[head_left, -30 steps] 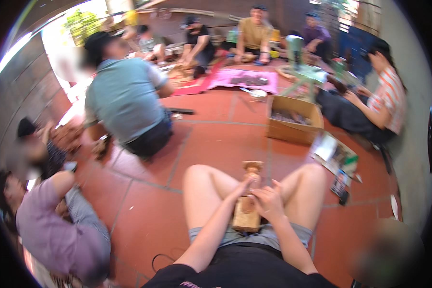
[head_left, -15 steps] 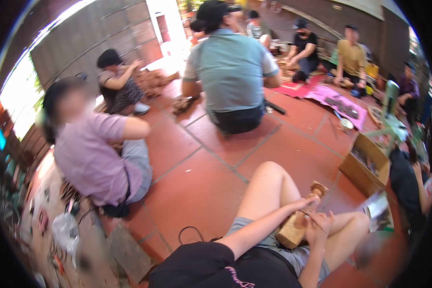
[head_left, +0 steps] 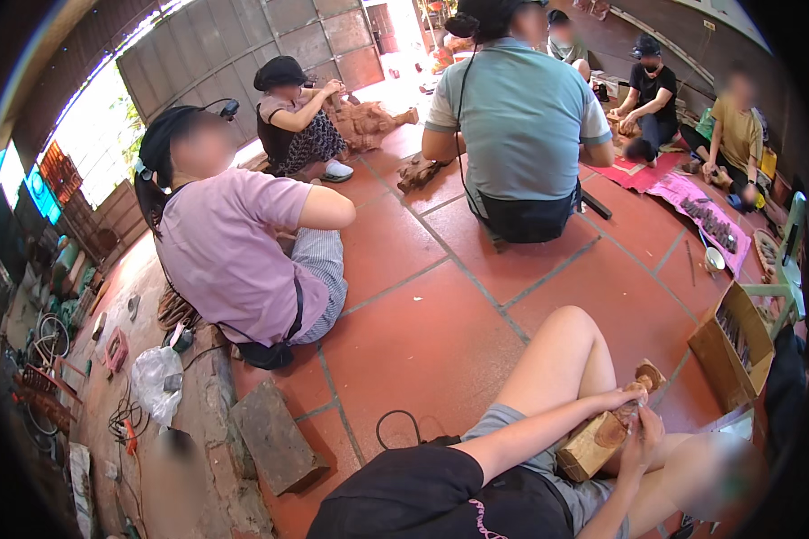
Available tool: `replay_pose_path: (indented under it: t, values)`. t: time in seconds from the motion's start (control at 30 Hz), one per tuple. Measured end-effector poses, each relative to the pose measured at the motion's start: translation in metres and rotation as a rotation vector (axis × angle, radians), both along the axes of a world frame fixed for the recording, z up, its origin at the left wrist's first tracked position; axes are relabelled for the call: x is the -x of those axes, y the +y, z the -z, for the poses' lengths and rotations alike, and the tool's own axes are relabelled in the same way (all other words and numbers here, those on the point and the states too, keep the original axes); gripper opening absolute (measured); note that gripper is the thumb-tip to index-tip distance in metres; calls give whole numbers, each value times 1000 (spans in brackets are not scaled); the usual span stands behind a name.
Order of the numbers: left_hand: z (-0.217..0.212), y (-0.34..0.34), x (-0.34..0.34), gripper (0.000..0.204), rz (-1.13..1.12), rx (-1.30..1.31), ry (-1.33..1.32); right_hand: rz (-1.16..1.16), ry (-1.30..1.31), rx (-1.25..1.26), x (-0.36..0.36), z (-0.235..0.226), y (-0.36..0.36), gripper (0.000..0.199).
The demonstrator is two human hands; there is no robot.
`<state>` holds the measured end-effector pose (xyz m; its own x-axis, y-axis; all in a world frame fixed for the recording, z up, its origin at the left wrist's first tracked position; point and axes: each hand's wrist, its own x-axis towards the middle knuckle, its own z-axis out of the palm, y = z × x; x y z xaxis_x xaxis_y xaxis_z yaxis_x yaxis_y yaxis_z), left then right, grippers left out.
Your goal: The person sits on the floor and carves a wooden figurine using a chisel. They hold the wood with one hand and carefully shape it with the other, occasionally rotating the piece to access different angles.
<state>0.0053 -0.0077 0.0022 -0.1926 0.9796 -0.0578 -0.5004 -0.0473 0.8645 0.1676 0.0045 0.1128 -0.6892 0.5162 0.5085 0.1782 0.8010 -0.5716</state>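
Observation:
Across my lap lies a carved wooden piece (head_left: pixel 587 449), pale and blocky at its lower end and narrowing to a rounded, flared top. My left hand (head_left: pixel 626 396) is closed around its narrow part, just below that top. Close against the carving's side is my right hand (head_left: pixel 640 433), its fingers drawn together. Whatever those fingers hold, if anything, is too small to make out. My bare legs are bent on either side of the wood.
A cardboard box (head_left: pixel 735 346) of slim pieces stands right of my knee. On the left are a stone block (head_left: pixel 279 436), a plastic bag (head_left: pixel 157 382) and loose cords. A person in a lilac shirt (head_left: pixel 238 256) and one in a grey-green shirt (head_left: pixel 523 126) sit nearby; several others work farther off.
The view has swung left, so everything sits farther right in it. My right hand's fingers, spread beside the carving before, are now drawn together. The left hand keeps its hold.

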Motion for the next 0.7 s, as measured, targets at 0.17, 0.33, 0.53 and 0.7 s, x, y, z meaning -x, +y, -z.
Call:
replay_pose_path:
  t: [0.17,0.33,0.53,0.7]
  values:
    - [3,3,-3,60,-149,124,99,-13,-129,-320,-4,-15,-23,17]
    - [23,17,3,62,-126,31,53,-52,-196,-188,-9,-53,-36,19]
    - [-53,-27,-4,55,-16,32,125,94,-80,-365,-3,-24,-29,17]
    - [54,40,15,66,-26,-217,-47,-13,-72,-275,-9,-41,-45,16]
